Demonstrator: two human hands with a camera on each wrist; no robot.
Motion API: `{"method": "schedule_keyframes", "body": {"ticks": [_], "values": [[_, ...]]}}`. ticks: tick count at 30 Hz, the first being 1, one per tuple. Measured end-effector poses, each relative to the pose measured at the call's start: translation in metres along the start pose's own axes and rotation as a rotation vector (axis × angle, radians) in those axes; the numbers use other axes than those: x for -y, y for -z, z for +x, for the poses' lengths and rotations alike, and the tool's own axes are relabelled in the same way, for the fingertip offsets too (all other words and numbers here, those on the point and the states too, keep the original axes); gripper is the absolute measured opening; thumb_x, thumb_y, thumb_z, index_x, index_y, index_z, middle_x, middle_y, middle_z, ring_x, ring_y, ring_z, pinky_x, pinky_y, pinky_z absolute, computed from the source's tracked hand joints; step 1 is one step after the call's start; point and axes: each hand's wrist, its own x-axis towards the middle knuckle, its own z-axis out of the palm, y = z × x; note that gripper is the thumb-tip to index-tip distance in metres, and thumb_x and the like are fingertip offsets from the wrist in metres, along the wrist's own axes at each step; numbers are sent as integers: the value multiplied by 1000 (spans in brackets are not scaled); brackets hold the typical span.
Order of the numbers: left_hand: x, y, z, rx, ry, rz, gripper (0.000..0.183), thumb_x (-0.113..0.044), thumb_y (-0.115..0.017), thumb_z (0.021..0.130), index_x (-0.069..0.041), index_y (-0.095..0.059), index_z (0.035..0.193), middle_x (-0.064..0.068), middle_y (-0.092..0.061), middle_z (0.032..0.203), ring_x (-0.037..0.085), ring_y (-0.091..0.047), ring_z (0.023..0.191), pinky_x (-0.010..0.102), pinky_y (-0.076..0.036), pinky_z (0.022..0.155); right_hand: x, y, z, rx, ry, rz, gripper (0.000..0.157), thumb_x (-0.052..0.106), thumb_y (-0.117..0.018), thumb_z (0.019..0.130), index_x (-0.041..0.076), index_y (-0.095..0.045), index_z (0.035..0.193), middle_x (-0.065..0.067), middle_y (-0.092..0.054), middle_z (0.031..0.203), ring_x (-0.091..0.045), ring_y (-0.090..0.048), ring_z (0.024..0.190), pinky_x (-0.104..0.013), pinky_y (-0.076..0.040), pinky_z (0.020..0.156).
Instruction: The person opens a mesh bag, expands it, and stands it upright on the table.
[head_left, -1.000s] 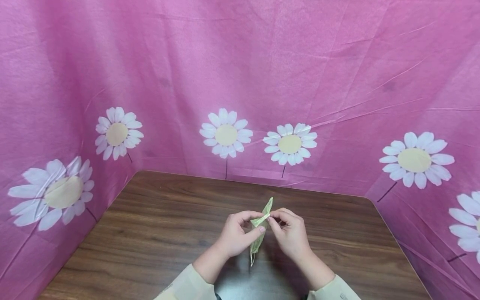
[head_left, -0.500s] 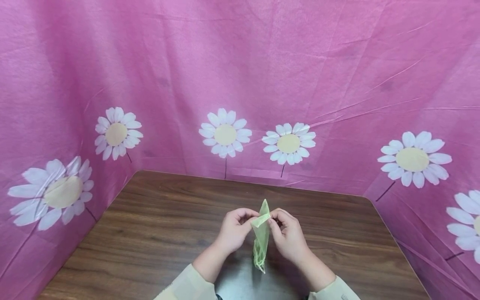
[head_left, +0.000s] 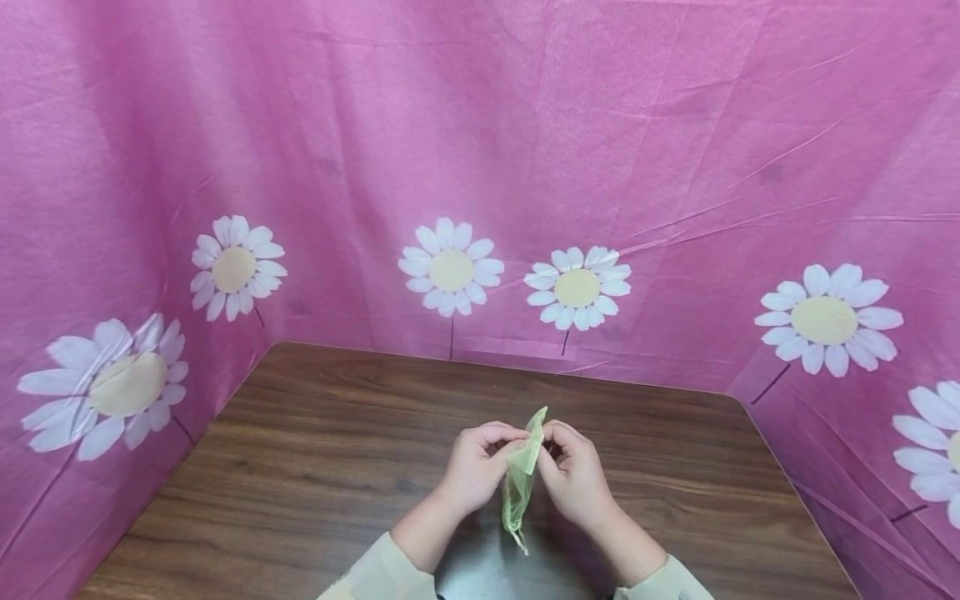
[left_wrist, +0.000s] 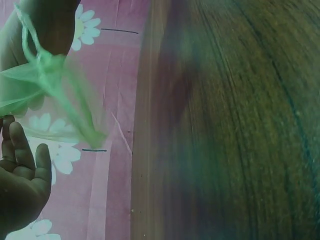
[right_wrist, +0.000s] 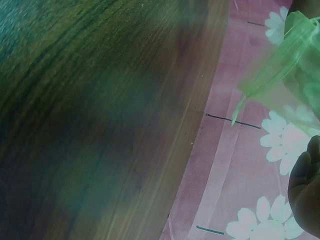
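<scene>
A sheer pale-green drawstring pouch (head_left: 519,492) hangs between the two hands above the table, its flat end up and its gathered end with cord down. On its left side, the left hand (head_left: 468,471) pinches the upper part between thumb and fingers. From the other side, the right hand (head_left: 579,473) pinches it near the same height; its fingertips are partly hidden behind the fabric. In the left wrist view the pouch (left_wrist: 47,75) is blurred, with cord loops dangling. The right wrist view shows the pouch (right_wrist: 280,65) see-through, with a short cord end hanging from it.
A dark wood-grain table (head_left: 322,442) lies under the hands. A pink curtain (head_left: 480,125) printed with white daisies encloses it at the back and both sides.
The pouch has turned between the fingers, and its upper tip now leans right and sits lower. Left thumb and fingers have shifted their pinch on the fabric; the right hand has barely moved.
</scene>
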Motion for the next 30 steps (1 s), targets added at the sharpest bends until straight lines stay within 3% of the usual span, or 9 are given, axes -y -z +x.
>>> {"method": "schedule_keyframes", "body": {"ticks": [9,17,23,30], "values": [[5,1,1,28,32,-39,16,1,-71,97,9,-77,110,23,-76,103,5,-69,89,23,-57,80,-1,1,0,-26,-32,4,32,-15,-77,85,16,-70,83,4,-68,81,-5,-56,68,-23,-48,56],[6,1,1,-17,91,-122,14,1,-71,96,13,-74,102,24,-75,98,6,-68,89,23,-55,83,0,2,3,-16,-46,7,30,-15,-78,83,14,-73,82,4,-69,80,-4,-58,68,-22,-49,57],[6,4,1,-28,80,-105,12,3,-68,98,14,-71,100,15,-73,92,5,-65,84,20,-54,78,-1,4,3,17,-53,15,26,-13,-79,84,12,-73,83,1,-70,81,-5,-58,71,-23,-50,59],[5,12,3,-40,29,-45,8,2,-70,98,10,-73,99,19,-73,93,5,-64,82,19,-53,75,-3,10,4,31,-37,-17,26,-11,-81,84,13,-72,83,2,-69,80,-4,-56,68,-23,-49,56]]}}
